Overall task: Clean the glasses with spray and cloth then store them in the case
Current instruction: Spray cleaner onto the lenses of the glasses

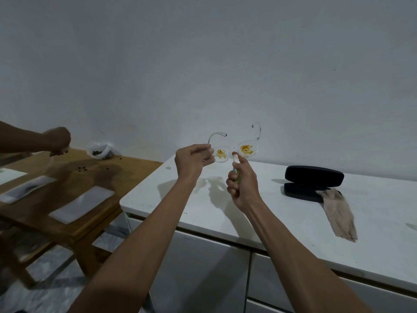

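Note:
My left hand (193, 160) pinches the left edge of clear-framed glasses (234, 150), held up above the white counter (282, 213). Both lenses carry yellow-brown smears. My right hand (242, 184) grips a small spray bottle (235, 168) with a white nozzle, its top just below the bridge of the glasses and my index finger on the pump. A black glasses case (313, 179) lies open on the counter to the right. A beige cloth (338, 213) hangs partly out of the case onto the counter.
A wooden table (74, 177) stands to the left with white sheets, scattered dark beads and a plastic bag (99, 151). Another person's hand (57, 141) works above it. White cabinet fronts sit below the counter. A plain wall rises behind.

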Available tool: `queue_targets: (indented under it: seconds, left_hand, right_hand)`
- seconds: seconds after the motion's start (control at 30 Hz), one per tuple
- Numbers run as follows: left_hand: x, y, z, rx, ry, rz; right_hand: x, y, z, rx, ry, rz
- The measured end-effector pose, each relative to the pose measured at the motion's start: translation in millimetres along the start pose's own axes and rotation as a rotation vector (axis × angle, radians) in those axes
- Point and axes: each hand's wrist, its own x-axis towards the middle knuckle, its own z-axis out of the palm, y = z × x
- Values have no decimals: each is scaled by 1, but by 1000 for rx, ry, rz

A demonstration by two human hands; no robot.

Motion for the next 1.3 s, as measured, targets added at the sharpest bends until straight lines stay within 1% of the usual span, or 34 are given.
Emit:
queue_targets:
  seconds: [0.1,0.17,0.27,0.5,0.57,0.67,0.8,0.97,1.13,1.3]
  left_hand:
    - [0,-1,0,-21,1,-12]
    - [-1,-1,2,-26,-1,-20]
    - [-2,-5,8,-39,-15,-33]
    - [-6,-14,42,-35,-58,-48]
    - [-8,-18,53,-33,-73,-47]
    - [-13,-24,70,-30,-93,-50]
    - [-20,-34,94,-26,-126,-67]
    - [-30,-47,119,-6,-154,-84]
    - [-41,-55,141,11,-179,-106]
    - [-48,-62,156,3,-212,-120]
  right_hand:
    - [4,-1,-8,-41,43,-45]
    - [5,-7,-18,-74,117,-88]
    - [4,-23,-40,-209,232,-191]
    - [-7,-93,-113,-534,445,-534]
    - [-15,-118,-137,-612,532,-596]
    - [-31,-148,-178,-657,672,-665]
    - [-56,-171,-225,-654,854,-674]
    - [-85,-186,-275,-698,1022,-651]
    - [-108,-195,-302,-755,1116,-616]
    - [-118,-184,-319,-772,1142,-541]
